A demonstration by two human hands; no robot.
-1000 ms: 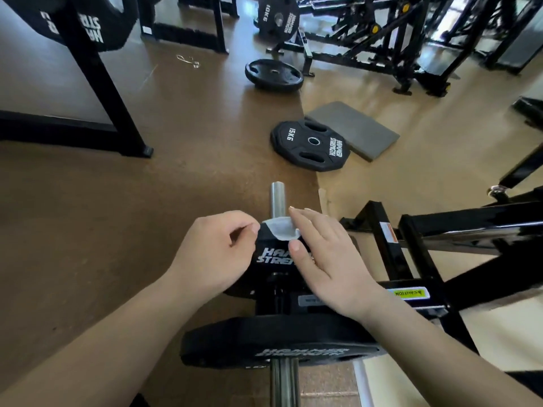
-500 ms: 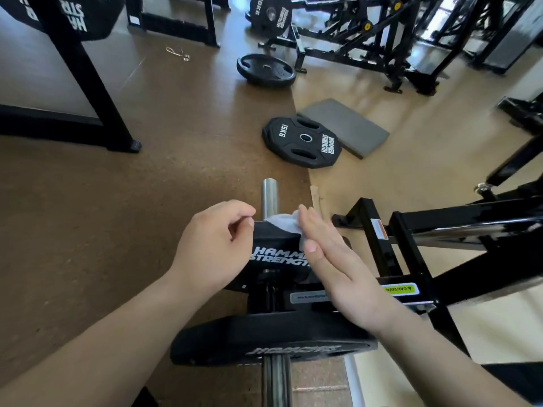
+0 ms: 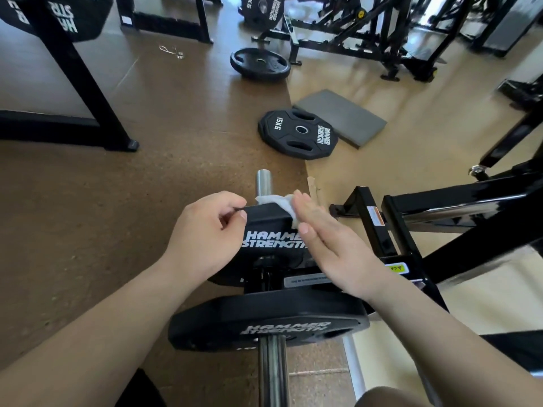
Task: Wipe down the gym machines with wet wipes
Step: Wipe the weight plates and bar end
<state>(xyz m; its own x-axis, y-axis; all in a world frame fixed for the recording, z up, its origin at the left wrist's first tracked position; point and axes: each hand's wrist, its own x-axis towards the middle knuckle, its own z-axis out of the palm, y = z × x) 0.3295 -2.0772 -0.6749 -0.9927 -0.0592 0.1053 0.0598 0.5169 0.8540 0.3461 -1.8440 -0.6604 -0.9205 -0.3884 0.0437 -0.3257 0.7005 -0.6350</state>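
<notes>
A white wet wipe [image 3: 278,201] lies over the top edge of a black Hammer Strength weight plate [image 3: 270,226] that sits on a steel sleeve [image 3: 264,183] of the machine. My right hand [image 3: 329,245] presses the wipe against the plate's upper right edge with flat, straight fingers. My left hand [image 3: 202,230] is curled, and its thumb and fingertips pinch the plate's upper left corner. A larger black plate [image 3: 264,318] sits on the same bar, nearer to me. The machine's black frame [image 3: 458,207] runs off to the right.
A 15 kg plate [image 3: 296,133] and a grey pad [image 3: 340,116] lie on the floor ahead, with a round plate [image 3: 260,64] beyond. A black rack leg [image 3: 79,74] stands on the left. More machines [image 3: 367,30] fill the back right.
My right hand has slid the wipe from the middle of the plate's top edge to its right corner. My left hand stays at the left corner.
</notes>
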